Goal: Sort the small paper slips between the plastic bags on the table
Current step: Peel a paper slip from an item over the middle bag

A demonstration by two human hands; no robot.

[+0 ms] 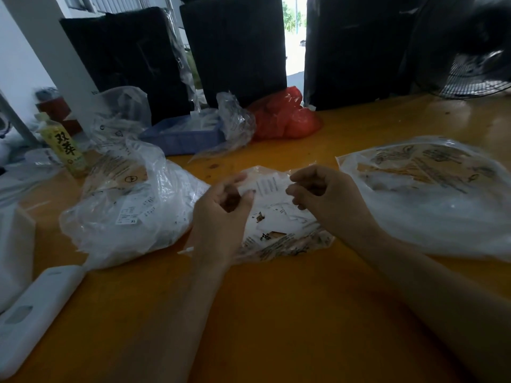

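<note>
Now your left hand (221,214) and right hand (329,194) pinch a paper slip (269,185) by its ends. Its long side runs left to right above the middle bag (284,239).

Left hand (221,214) and right hand (329,197): curled pinching grip.

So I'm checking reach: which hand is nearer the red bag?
Right. The right hand sits below the red bag; the left hand lies further left and lower.

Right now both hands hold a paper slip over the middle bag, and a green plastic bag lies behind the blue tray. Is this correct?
Not quite. In the head view the plastic bag behind the blue tray is red, not green. Both the left hand and right hand do hold a paper slip over the middle bag.
</note>
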